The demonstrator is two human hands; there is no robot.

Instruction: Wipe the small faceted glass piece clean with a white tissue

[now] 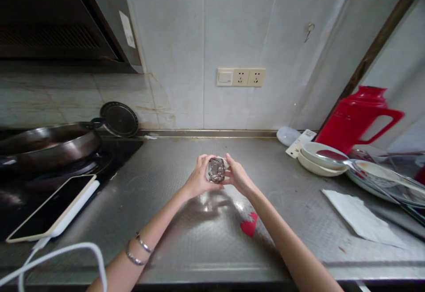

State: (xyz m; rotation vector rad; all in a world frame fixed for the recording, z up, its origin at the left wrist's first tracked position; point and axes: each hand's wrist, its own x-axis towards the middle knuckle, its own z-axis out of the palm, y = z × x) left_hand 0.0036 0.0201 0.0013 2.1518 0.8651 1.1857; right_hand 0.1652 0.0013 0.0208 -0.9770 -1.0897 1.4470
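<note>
Between my two hands, a little above the steel counter point(186, 239), is a small rounded-square container point(217, 171) that looks clear, with a dark, shiny grey-brown surface facing me. I cannot make out what is in it. My left hand point(200, 177) wraps around its left side, thumb and fingers curved about it. From the right, my right hand point(237, 176) grips it with the fingertips. A torn red scrap point(249, 224) lies on the counter below, close to my right forearm.
A large pan point(49, 148) sits on the stove at left, near a phone point(51, 208) with a white cable. To the right are stacked bowls point(322, 159), a plate point(392, 179), a red thermos jug point(355, 117) and a white napkin point(361, 216). Wall sockets point(248, 77) are ahead.
</note>
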